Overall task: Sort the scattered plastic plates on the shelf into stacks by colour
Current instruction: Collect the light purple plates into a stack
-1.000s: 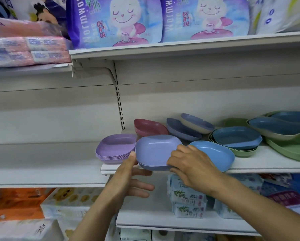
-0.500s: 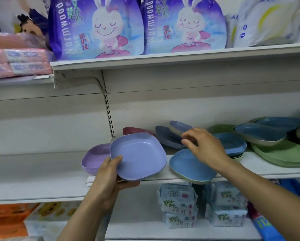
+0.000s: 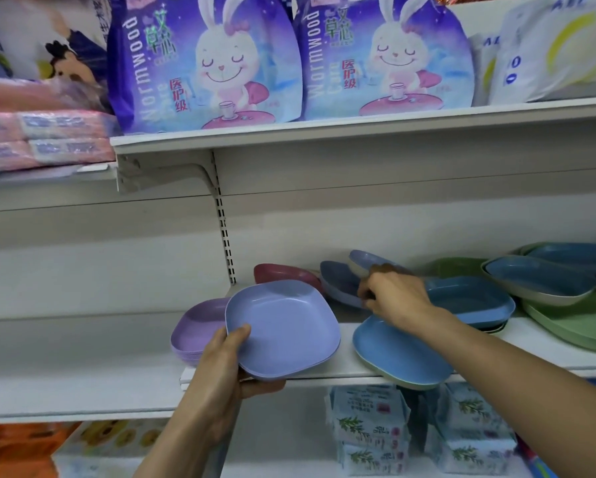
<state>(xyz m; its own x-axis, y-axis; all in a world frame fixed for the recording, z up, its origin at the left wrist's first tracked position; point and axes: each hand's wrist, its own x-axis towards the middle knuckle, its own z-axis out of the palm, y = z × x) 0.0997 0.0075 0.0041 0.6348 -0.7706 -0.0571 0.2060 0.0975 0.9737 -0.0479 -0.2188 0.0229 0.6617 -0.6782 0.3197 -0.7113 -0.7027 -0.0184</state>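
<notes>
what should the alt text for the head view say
A person's left hand grips a small stack of periwinkle plates at the front edge of a white shop shelf, while the right hand reaches to slate-blue plates farther back. Lilac plates, a blue plate and green plates lie nearby.

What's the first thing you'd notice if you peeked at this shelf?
Probably the two big purple rabbit packs on the top shelf. Below, the left hand holds a periwinkle plate in front of the plate shelf, while the right hand reaches to darker plates at the back. Blue plates and green plates lie jumbled at the right.
</notes>
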